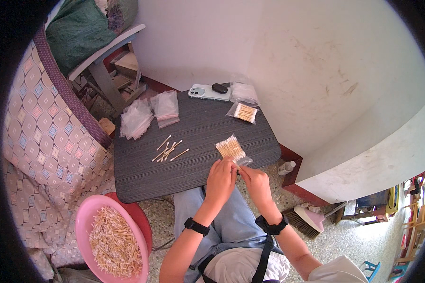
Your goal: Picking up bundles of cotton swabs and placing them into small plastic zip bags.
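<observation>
A clear plastic bag (230,147) packed with wooden-stemmed cotton swabs lies near the table's right front, its near end toward me. My left hand (221,175) is closed at that near end, fingers pinched on the plastic edge. Right beside it, my right hand (257,182) also pinches the bag's edge, with thumb and fingers together. Their fingertips almost meet, and the fingers partly hide the bag's opening. Several loose cotton swabs (167,150) are scattered on the table left of my hands. Another filled bag of swabs (245,113) rests farther back on the right.
On the dark table (193,127) lie stacks of flat plastic bags (137,118), a phone (210,92) with a black case (219,88) on it, and a clear packet (244,92). A pink basin (85,214) full of swabs stands lower left. A broom (310,219) lies right.
</observation>
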Tool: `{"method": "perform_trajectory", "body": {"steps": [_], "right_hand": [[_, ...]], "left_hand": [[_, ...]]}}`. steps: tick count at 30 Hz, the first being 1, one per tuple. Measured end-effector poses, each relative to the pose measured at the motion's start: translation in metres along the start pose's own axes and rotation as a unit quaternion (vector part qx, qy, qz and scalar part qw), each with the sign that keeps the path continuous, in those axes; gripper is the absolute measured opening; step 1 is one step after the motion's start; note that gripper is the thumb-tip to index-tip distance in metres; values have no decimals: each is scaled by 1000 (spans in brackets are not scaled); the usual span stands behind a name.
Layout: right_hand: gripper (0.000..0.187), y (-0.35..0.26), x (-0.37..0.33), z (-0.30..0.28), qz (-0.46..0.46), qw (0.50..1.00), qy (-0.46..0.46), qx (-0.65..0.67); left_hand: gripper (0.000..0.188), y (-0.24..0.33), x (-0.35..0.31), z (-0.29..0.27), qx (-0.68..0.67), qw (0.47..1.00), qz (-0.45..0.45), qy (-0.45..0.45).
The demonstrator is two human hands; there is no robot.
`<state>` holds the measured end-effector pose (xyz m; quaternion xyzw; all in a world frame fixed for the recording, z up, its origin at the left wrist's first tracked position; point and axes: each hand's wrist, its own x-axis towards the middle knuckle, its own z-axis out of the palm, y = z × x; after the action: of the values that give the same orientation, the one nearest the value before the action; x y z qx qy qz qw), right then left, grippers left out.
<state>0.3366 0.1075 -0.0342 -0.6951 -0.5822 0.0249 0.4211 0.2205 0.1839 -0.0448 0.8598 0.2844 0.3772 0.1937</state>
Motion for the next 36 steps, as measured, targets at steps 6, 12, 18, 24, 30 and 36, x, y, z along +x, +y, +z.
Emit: {"method": "perform_trajectory", "body": {"steps": [6,12,18,24,30,36], "right_hand": [[19,-2,2,10,94,995,-12,38],[23,4,10,23,85,996,12,28],[19,-9,12,18,140,990,-6,30],[20,-14,-3,11,145,981,40,123],[12,-4,-6,16,93,983,87,134],[11,-2,-1,27,49,986,127,92]], "left_hand": [[21,4,-1,-4,0,999,-31,-27],[37,8,-3,-3,17,999,-13,-27],[36,6,-6,-2,29,999,-11,-20],[30,8,-5,-2,42,999,-16,-23],[29,10,-2,-3,1,998,-38,-41],[28,8,-3,-3,-6,999,-19,-32]]}}
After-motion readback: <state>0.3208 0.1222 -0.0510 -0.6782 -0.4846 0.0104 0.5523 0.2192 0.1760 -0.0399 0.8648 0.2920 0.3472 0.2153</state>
